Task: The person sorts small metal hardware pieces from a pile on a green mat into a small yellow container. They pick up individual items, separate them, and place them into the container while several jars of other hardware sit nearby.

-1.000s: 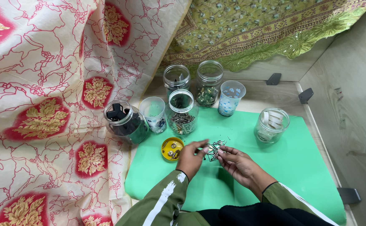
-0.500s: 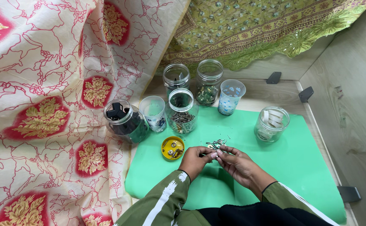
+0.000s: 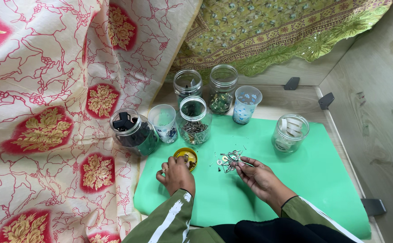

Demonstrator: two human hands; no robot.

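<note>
L hand [image 3: 177, 172] fingers curled into yellow lid [image 3: 185, 158], grip unclear; R hand [image 3: 257, 173] pinched screw pile [image 3: 229, 160]; most of pile unsorted.

Jars [image 3: 195, 118] behind mat [image 3: 322, 171]; lid [image 3: 185, 157] left of metal bits [image 3: 229, 160] on mat.

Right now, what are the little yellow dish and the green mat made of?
The yellow dish by the left hand looks like painted metal or plastic, a jar lid perhaps: thin rim, slight gloss. The green mat looks like soft foam or rubber sheet: matte, flat, no weave visible.
</note>
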